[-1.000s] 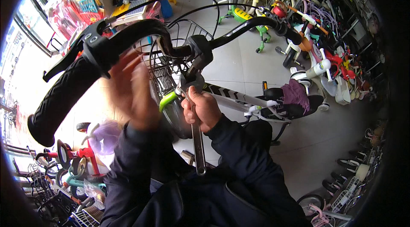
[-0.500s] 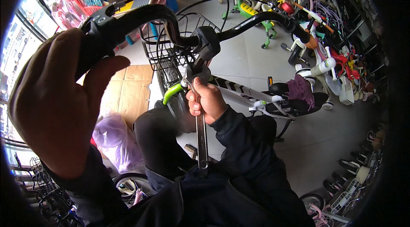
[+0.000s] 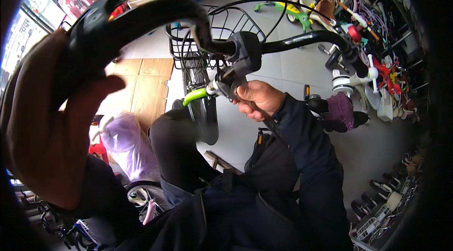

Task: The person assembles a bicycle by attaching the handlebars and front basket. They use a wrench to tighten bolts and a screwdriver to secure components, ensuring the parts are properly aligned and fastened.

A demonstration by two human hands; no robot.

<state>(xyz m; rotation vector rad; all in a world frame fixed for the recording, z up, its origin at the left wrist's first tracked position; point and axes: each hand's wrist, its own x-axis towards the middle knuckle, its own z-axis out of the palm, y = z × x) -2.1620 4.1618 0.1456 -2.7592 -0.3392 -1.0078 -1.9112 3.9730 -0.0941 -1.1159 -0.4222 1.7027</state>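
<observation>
My left hand (image 3: pixel 42 123) is closed round the left end of a black bicycle handlebar (image 3: pixel 302 41), close to the view, with the thumb below the grip. In my right hand (image 3: pixel 259 100) is a metal wrench (image 3: pixel 265 115), its shaft mostly hidden by the fingers and sleeve. The wrench's jaw end lies at the headset just under the black stem (image 3: pixel 246 52); its exact seat I cannot make out. Beside it a bright green curved piece (image 3: pixel 194 95) sticks out above the front wheel (image 3: pixel 205 123). A black wire basket (image 3: pixel 226 22) hangs ahead of the stem.
Flattened cardboard (image 3: pixel 146 81) and a lilac plastic bag (image 3: pixel 127 144) lie to the left. Children's ride-on toys and bikes crowd the right, including a green-yellow one (image 3: pixel 288 8). A purple cloth (image 3: pixel 342 111) covers a seat. Black cables (image 3: pixel 283 3) arch over the handlebar.
The handlebar and stem have shifted right in view, the left end closer. My right hand has moved right, and the wrench shaft has swung from pointing straight down at my lap to the lower right.
</observation>
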